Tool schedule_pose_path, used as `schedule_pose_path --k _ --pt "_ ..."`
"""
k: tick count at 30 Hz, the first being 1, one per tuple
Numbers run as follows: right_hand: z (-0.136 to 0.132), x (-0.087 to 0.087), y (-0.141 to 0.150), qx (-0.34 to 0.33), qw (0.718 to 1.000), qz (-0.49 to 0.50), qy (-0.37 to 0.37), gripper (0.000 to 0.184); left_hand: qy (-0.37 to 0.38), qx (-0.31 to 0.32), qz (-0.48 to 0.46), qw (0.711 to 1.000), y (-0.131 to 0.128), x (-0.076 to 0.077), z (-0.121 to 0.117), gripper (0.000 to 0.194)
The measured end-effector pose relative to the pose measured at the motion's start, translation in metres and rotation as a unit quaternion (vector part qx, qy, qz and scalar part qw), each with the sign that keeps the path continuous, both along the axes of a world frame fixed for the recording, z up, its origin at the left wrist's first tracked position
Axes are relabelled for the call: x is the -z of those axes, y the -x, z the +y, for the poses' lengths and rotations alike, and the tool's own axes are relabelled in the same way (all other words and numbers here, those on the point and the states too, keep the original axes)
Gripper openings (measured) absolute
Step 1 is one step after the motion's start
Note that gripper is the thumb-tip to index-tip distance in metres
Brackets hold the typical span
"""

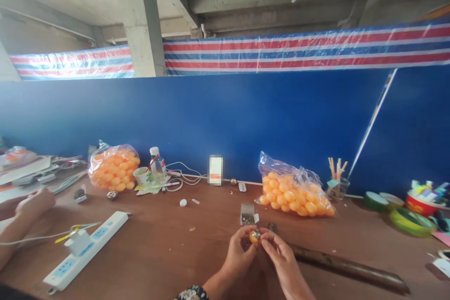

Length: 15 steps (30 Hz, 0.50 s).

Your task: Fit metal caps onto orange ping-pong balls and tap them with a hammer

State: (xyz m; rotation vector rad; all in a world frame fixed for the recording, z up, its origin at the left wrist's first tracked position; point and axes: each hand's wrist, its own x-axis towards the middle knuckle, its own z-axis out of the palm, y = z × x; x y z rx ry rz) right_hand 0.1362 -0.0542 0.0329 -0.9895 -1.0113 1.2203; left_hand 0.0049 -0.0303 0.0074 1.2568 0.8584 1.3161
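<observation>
Between both hands, above the brown table, is a small orange ball (253,237) with a shiny silver patch on its upper right side. My left hand (236,249) pinches the ball from the left with thumb and fingers. From the right, my right hand (280,251) has thumb and fingertips closed at the silver side; whether a smaller piece sits between them is hidden. Just beyond the hands stands an open little box (247,213) with small dark, shiny pieces inside. A clear bag of orange balls (293,194) lies farther back to the right.
A long dark bar (346,262) lies right of my hands. On the left are a white power strip (87,248), another bag of orange balls (114,168) and another person's hands (35,204). Tape rolls (411,221) sit far right. A blue partition (218,117) stands behind.
</observation>
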Motion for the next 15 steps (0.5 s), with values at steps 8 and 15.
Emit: schedule_pose_path --k 8,15 --pt "-0.033 -0.009 0.000 0.015 0.998 0.044 0.034 0.033 0.021 0.028 -0.027 0.999 0.003 -0.012 -0.031 0.052" --pt "-0.050 -0.028 0.003 0.016 0.994 0.100 0.040 0.031 -0.008 0.034 -0.028 0.999 0.007 -0.038 -0.045 0.043"
